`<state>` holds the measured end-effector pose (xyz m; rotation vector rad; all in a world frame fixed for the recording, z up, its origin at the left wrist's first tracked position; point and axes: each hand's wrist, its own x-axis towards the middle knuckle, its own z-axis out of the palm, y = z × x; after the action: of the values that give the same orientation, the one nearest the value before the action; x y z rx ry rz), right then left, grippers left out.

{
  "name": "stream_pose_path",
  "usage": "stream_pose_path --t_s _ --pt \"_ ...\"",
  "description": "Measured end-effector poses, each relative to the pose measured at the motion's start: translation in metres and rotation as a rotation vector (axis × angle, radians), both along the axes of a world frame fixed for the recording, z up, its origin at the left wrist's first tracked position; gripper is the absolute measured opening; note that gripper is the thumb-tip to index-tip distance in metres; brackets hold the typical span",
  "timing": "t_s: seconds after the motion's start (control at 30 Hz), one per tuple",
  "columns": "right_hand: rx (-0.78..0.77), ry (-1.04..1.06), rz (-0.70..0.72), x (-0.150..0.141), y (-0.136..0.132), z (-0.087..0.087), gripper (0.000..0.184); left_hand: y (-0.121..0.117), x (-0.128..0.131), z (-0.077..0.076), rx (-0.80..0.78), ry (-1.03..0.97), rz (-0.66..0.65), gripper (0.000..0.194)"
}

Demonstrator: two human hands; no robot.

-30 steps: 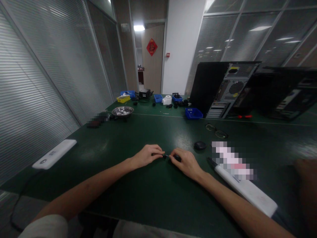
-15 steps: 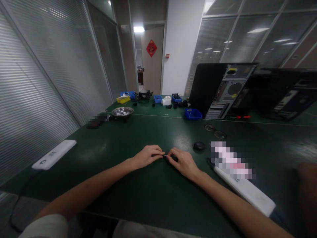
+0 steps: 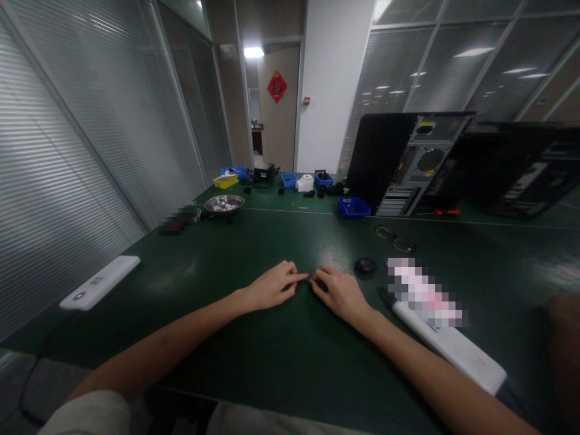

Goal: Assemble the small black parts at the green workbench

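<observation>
My left hand rests just above the green table, its index finger stretched toward my right fingertips. Its thumb stands apart from the index finger, and I see nothing held in it. My right hand is curled round a small black object, mostly covered by the fingers; its kind cannot be made out. The left index fingertip is very near the right fingertips, and whether they touch is unclear. To the right of my right hand lies a rounded black object, like a computer mouse.
Eyeglasses, a white device and a blurred pink item lie to the right. Another white device is at left. Farther back stand a metal bowl, a blue bin and a computer tower. Part of another person's arm shows far right.
My left hand has let go of the small black object and now points its index finger. My right hand has stayed nearly in place, still round the object.
</observation>
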<state>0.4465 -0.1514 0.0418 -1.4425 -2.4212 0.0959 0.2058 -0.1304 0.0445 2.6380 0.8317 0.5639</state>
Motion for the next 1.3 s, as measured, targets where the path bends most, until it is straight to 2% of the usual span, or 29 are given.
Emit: stream_pose_path --t_s 0.2,0.33,0.4,0.53,0.6,0.7,0.8,0.87,0.93,1.0,1.1,1.3 --pt "0.000 0.003 -0.056 0.011 -0.001 0.004 0.021 -0.006 -0.005 0.009 -0.050 -0.016 0.033 0.051" --pt "-0.012 0.035 -0.124 0.015 0.000 0.005 0.021 -0.004 -0.008 0.012 -0.093 -0.053 0.019 0.032" --pt "-0.015 0.056 -0.146 0.013 0.000 0.004 0.020 -0.003 -0.006 0.012 -0.092 -0.066 -0.007 0.028" --pt "-0.024 0.087 -0.155 0.010 0.000 0.003 0.019 0.003 -0.001 0.009 -0.085 -0.054 -0.058 0.030" --pt "-0.030 0.099 -0.151 0.010 0.000 0.003 0.019 0.013 -0.008 0.005 -0.085 -0.063 -0.020 0.030" --pt "-0.042 0.116 -0.138 0.012 0.000 0.003 0.020 0.041 -0.042 -0.003 -0.099 -0.086 0.160 0.033" --pt "-0.048 0.125 -0.127 0.014 0.001 0.001 0.021 0.075 -0.104 -0.008 -0.066 -0.062 0.501 0.031" --pt "-0.044 0.126 -0.130 0.014 0.001 0.000 0.020 0.092 -0.152 -0.010 0.022 0.002 0.748 0.027" --pt "-0.040 0.130 -0.131 0.014 0.002 -0.001 0.020 0.102 -0.194 -0.013 0.115 0.075 0.970 0.028" --pt "-0.047 0.133 -0.126 0.014 0.002 -0.002 0.020 0.106 -0.224 -0.017 0.165 0.126 1.141 0.030" --pt "-0.049 0.134 -0.121 0.014 0.002 -0.003 0.020 0.108 -0.244 -0.024 0.206 0.166 1.253 0.031" --pt "-0.053 0.127 -0.127 0.013 0.002 -0.001 0.019 0.110 -0.242 -0.026 0.238 0.138 1.275 0.033"
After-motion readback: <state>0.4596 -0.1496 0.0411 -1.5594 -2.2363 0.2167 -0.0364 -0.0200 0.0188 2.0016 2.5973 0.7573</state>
